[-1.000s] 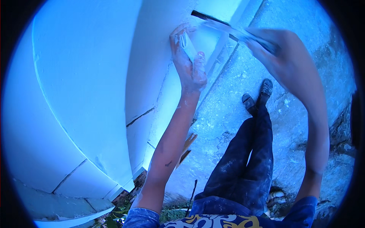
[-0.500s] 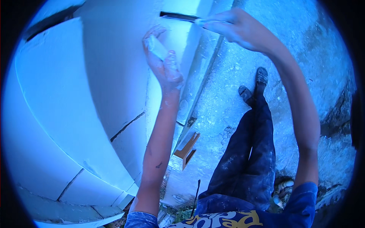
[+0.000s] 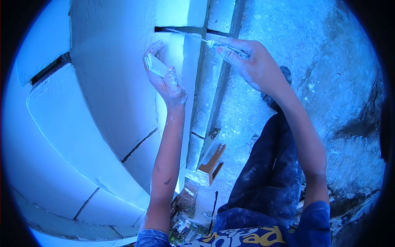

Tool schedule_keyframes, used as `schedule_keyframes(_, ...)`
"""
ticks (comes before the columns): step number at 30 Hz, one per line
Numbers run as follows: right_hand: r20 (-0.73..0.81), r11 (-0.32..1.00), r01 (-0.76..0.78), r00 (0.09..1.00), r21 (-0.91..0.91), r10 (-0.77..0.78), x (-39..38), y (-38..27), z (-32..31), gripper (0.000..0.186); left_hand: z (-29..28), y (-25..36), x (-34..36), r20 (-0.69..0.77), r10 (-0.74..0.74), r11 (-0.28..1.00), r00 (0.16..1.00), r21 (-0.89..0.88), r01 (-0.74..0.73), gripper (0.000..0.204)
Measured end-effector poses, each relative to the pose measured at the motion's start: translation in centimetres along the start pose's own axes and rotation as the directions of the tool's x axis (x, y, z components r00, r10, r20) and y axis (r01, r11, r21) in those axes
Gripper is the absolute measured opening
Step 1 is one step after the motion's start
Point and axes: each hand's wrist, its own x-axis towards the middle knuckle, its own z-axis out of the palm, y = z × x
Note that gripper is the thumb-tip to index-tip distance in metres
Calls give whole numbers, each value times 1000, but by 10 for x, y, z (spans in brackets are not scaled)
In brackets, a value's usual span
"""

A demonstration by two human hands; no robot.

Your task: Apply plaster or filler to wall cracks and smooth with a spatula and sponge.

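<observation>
My left hand is closed loosely around a folded pale sheet that looks like sandpaper, its thumb against the lower end. White dust coats the fingers. In my right hand is a thin-bladed hand tool with a pale, dusty handle; its exact kind is unclear. The blade points left, its tip at the dark slot in the white block structure. My left hand is just below that slot, close to the block's face.
Large white curved blocks with dark joints fill the left side. A stepped ledge runs beside the rough concrete floor. A brown channel-shaped piece is near the ledge's lower end. My legs stretch across the floor.
The blade has tilted from lying along the slot to slanting down toward my right hand, which has moved lower. My left hand has shifted slightly left and down, still holding the folded sheet.
</observation>
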Motion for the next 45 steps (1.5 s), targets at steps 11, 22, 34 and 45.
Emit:
schedule_keyframes(11,24,993,-79,997,82,77,-4,16,2,44,0,6,-2,12,-29,999,1000,24,28,59)
schedule_keyframes(22,94,972,-229,970,63,222,-6,21,-4,43,1,7,-3,4,-14,1000,1000,24,14,61)
schedule_keyframes(34,-73,950,-285,952,126,296,-46,67,23,42,3,6,-2,-11,12,1000,1000,21,-11,64)
schedule_keyframes(45,47,684,-478,836,551,547,-45,26,47,41,3,8,-1,13,-2,1000,1000,29,2,62)
